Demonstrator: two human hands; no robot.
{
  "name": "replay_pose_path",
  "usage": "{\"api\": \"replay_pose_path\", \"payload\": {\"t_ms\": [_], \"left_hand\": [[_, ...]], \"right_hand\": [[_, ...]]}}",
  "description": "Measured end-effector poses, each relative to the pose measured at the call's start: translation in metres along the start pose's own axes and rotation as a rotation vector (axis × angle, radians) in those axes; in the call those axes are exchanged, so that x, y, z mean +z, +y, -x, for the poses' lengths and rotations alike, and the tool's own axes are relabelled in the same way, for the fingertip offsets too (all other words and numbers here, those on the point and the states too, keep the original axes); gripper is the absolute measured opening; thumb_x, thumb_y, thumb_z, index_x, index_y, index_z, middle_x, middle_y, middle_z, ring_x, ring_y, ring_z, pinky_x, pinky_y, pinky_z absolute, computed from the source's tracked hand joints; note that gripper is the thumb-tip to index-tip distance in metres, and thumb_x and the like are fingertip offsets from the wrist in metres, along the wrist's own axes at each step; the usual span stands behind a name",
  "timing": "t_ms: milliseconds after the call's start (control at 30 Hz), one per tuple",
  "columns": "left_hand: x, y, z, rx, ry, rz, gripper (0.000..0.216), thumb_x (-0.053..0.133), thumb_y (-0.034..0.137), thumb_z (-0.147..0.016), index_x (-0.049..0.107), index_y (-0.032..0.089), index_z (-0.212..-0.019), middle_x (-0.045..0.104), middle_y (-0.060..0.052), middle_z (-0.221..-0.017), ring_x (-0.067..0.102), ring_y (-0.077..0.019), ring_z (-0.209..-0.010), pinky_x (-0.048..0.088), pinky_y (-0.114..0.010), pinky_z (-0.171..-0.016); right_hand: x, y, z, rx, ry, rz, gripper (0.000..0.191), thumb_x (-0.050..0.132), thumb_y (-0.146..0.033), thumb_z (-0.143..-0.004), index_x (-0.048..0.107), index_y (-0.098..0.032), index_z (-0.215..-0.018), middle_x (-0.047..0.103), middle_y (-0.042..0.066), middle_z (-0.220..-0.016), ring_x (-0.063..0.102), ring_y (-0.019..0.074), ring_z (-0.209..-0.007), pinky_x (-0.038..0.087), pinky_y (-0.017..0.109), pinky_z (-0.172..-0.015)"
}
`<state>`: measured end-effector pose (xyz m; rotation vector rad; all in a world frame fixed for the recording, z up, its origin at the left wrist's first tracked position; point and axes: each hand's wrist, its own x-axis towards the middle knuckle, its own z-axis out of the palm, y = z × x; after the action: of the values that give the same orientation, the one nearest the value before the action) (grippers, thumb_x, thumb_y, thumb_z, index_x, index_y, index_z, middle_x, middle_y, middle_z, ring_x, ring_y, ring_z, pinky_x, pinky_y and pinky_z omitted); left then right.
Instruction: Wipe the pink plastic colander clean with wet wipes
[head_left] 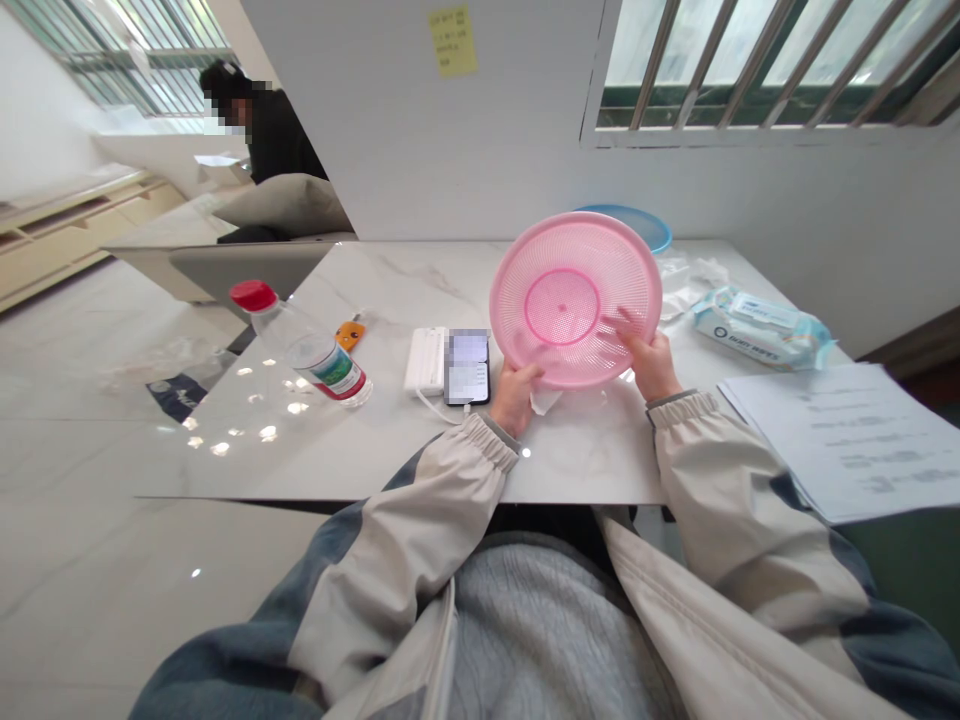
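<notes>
A pink perforated plastic strainer basket [575, 297] is held tilted above the white marble table [390, 440], its underside turned toward me. My left hand [516, 396] grips its lower left rim, with a scrap of white tissue [546, 402] beside the fingers. My right hand [651, 362] grips the lower right rim, fingers pressed on the mesh. Both hands are closed on the basket.
A water bottle with a red cap [304, 343] lies at the left. A white power bank [427, 360] and phone [467, 368] sit by my left hand. Behind the strainer is a blue basin [645, 224]; at right are a wipes pack [757, 326] and papers [847, 430]. A person [270, 135] sits far left.
</notes>
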<state>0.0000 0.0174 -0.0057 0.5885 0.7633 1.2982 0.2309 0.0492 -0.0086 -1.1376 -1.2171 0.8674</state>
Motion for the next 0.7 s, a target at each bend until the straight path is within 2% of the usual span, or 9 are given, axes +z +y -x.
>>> {"api": "replay_pose_path", "payload": {"t_ms": [200,400,533,700], "left_hand": [[-0.0006,-0.0006,0.0021,-0.022,-0.009,-0.029,0.051,0.073,0.004,-0.061,0.073,0.018,-0.110,0.079,-0.005,-0.098,0.072,-0.0277,-0.104,0.052,-0.046,-0.106],[-0.0028,-0.0007,0.0020,-0.062,-0.077,-0.048,0.050,0.073,0.004,-0.059,0.074,0.017,-0.107,0.079,-0.006,-0.101,0.072,-0.0298,-0.103,0.053,-0.050,-0.104],[-0.0054,-0.0024,0.0006,-0.118,-0.136,-0.018,0.051,0.074,0.005,-0.058,0.074,0.015,-0.108,0.079,-0.009,-0.106,0.072,-0.0330,-0.108,0.051,-0.053,-0.106],[-0.0066,-0.0041,0.0003,-0.099,-0.181,0.000,0.048,0.077,0.006,-0.059,0.076,0.016,-0.106,0.079,-0.009,-0.106,0.071,-0.0354,-0.111,0.051,-0.053,-0.105]], "right_hand": [[0.0009,-0.0052,0.0023,0.053,0.050,-0.045,0.074,0.077,-0.042,-0.083,0.060,-0.020,-0.151,0.070,0.015,-0.144,0.078,0.0325,-0.117,0.069,0.046,-0.091],[-0.0014,-0.0028,0.0011,-0.028,0.038,0.021,0.067,0.069,-0.043,-0.089,0.060,-0.021,-0.152,0.072,0.013,-0.143,0.076,0.0316,-0.121,0.068,0.047,-0.095],[-0.0018,-0.0020,0.0002,-0.048,0.054,-0.077,0.060,0.073,-0.041,-0.087,0.066,-0.022,-0.144,0.075,0.012,-0.136,0.078,0.0311,-0.118,0.069,0.047,-0.095],[-0.0008,-0.0069,0.0015,-0.009,0.061,-0.203,0.061,0.079,-0.034,-0.082,0.068,-0.022,-0.140,0.076,0.011,-0.135,0.079,0.0305,-0.114,0.070,0.046,-0.091]]}}
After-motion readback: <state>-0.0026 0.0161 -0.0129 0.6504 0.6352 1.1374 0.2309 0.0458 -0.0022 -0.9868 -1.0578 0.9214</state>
